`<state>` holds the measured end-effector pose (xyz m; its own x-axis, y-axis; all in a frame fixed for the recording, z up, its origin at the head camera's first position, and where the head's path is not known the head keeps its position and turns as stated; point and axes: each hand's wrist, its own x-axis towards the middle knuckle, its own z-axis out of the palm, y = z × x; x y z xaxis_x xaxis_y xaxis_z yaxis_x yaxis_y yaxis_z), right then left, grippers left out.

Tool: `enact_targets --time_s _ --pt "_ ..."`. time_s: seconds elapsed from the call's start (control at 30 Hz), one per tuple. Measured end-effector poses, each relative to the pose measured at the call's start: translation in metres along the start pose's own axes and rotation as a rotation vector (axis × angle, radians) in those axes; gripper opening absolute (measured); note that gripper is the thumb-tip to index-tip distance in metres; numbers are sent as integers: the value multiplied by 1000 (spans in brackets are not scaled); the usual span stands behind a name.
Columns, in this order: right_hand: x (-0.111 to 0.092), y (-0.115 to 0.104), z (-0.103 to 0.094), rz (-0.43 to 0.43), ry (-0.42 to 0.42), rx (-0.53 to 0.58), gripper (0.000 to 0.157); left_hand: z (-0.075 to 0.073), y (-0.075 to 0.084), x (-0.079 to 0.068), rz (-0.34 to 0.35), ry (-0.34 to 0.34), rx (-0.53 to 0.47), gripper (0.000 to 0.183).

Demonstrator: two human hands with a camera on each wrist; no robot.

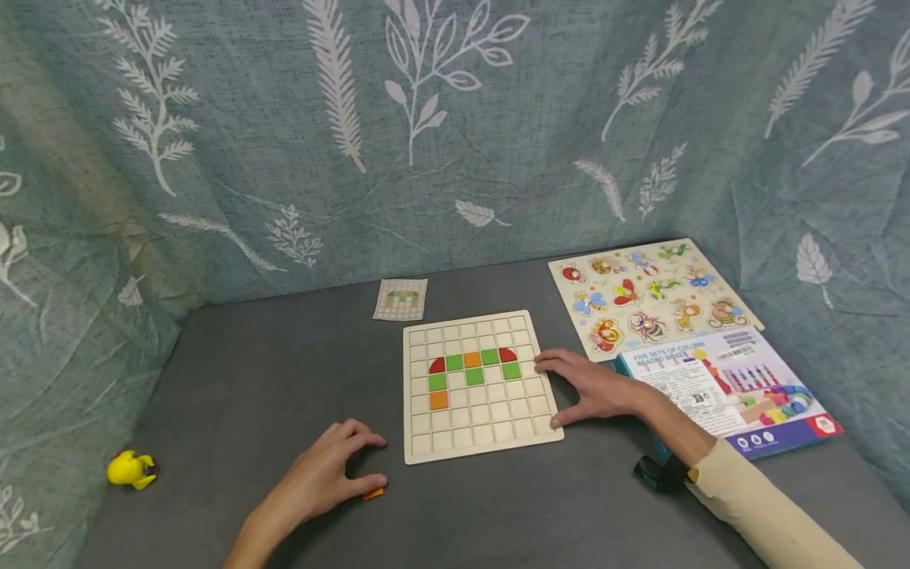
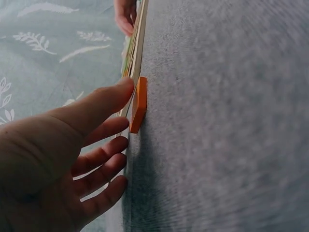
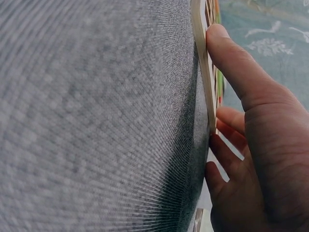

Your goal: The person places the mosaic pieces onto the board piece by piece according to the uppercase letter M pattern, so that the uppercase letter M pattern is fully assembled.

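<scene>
A square wooden grid board (image 1: 483, 435) lies on the grey table with green, orange and red tiles set in its upper and left cells. Two of the tiles are red with a rounded corner. My right hand (image 1: 593, 386) rests at the board's right edge, thumb near the lower right corner and fingers spread higher up. In the right wrist view, the thumb (image 3: 219, 36) lies against the rim. Left of the board, my left hand (image 1: 327, 468) hovers low with fingers loosely bent and parted. A loose orange tile (image 2: 139, 106) lies right by its thumb, partly covered in the head view.
Behind the board lies a small pattern card (image 1: 401, 299) with a similar design. An insect puzzle board (image 1: 650, 296) and a bead toy box (image 1: 732, 395) overlap at the right. A yellow toy (image 1: 131, 469) sits far left. A patterned curtain (image 1: 426, 158) hangs behind.
</scene>
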<state>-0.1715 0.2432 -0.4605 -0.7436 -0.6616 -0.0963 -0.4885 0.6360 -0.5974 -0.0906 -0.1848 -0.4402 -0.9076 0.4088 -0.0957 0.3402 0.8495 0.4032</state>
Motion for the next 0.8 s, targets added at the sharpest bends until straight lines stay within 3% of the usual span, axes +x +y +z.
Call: enact_targets --time_s 0.17,0.4,0.57,0.8 --pt "0 -1 -1 4 -2 4 82 1 0 -4 9 -2 3 41" --pt "1 -1 -1 4 -10 -3 83 -10 0 -6 30 -122 -4 54" --pt "2 -2 -2 8 -9 -7 83 -13 0 -10 62 -161 -16 60" --pt "1 -2 -1 7 -10 3 83 -14 -2 -16 91 -153 -54 39"
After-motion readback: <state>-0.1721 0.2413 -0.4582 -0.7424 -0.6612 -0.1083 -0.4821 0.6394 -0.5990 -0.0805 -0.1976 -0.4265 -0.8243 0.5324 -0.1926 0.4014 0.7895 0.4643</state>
